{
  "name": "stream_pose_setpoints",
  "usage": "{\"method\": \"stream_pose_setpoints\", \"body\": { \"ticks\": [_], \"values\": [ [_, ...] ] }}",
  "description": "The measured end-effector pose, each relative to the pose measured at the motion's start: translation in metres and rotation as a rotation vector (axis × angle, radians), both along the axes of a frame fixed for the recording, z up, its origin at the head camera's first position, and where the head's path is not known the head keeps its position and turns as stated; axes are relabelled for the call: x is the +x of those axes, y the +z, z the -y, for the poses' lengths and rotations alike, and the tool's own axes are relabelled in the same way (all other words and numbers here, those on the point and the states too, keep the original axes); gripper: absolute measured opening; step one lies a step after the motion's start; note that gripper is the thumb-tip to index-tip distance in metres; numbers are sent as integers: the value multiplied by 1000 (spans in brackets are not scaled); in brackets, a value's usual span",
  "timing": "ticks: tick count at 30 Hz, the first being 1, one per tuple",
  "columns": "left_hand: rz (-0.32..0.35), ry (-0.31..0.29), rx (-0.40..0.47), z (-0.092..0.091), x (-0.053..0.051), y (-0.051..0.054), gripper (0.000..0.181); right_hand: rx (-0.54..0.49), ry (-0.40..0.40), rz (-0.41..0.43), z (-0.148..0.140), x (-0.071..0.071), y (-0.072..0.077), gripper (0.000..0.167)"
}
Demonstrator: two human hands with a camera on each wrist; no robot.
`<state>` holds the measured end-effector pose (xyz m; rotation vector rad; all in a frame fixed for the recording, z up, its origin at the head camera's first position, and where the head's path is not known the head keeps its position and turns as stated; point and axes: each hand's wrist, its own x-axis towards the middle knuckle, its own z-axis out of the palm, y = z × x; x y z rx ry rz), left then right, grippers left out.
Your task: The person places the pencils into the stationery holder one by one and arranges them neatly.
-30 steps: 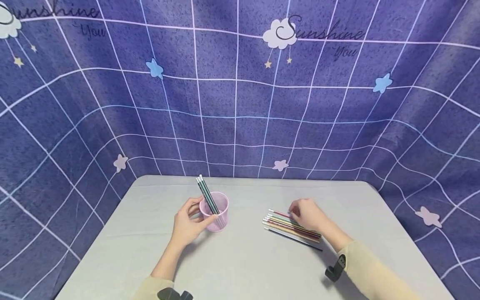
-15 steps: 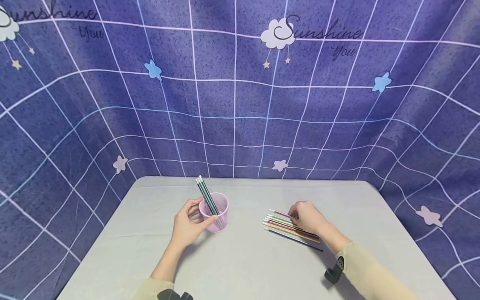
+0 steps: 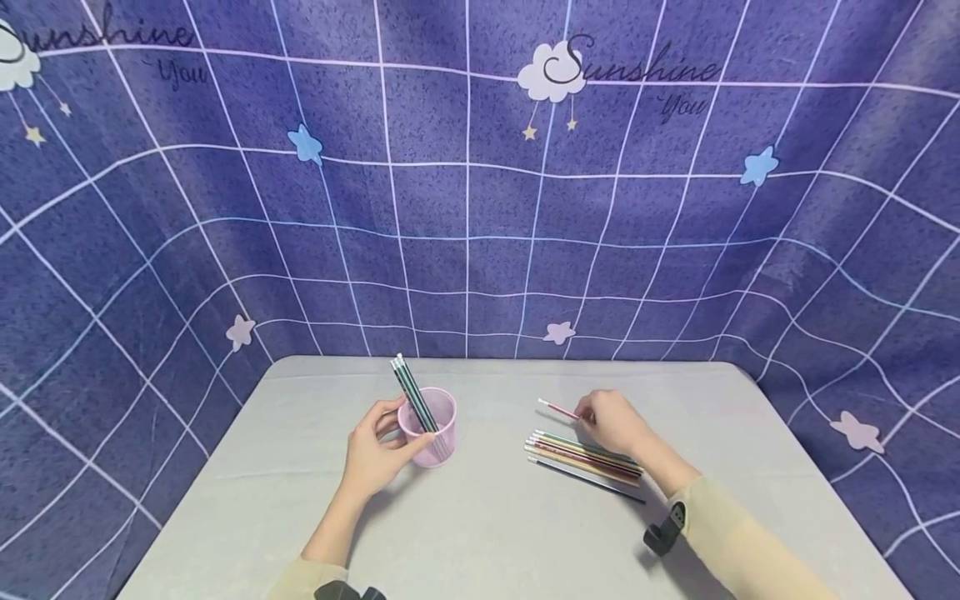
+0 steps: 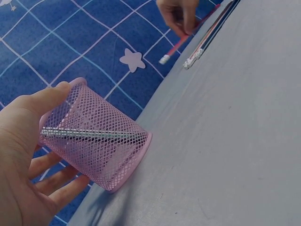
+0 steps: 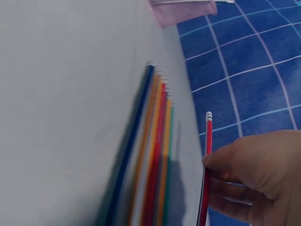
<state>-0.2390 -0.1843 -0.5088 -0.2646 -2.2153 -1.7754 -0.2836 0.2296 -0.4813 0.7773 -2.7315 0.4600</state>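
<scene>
My left hand [image 3: 375, 447] grips a pink mesh pencil cup [image 3: 442, 442], thumb on the near rim and fingers around its far left side. Several dark green pencils [image 3: 414, 393] with white ends lean inside the cup toward the left. In my right hand [image 3: 613, 421] a red pencil [image 5: 208, 141] is pinched between thumb and fingers, its eraser end pointing toward the cup. The red pencil is raised off the table, behind the row of several coloured pencils [image 3: 581, 454]. In the left wrist view, the cup's mesh wall [image 4: 108, 136] shows the pencils slanting within it.
A dark blue pencil [image 3: 585, 479] lies at the near side of the row, slightly apart. The grey-white table [image 3: 480, 533] ends at a purple-blue gridded cloth [image 3: 495, 250] hanging behind it and at both sides. Wrist cameras [image 3: 663, 533] sit on the sleeves.
My right hand has taken hold of the red pencil and lifted it away from the row, slightly up and back. The left hand and the cup have stayed in place.
</scene>
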Motion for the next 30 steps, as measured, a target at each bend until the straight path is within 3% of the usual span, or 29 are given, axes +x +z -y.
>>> {"method": "stream_pose_setpoints", "body": {
  "ticks": [13, 30],
  "values": [
    [-3, 5, -9, 0, 1, 0, 67, -176, -36, -16, 31, -12, 45, 4],
    [-2, 3, -2, 0, 0, -1, 67, -499, 87, -88, 99, -3, 92, 5]
  ]
}}
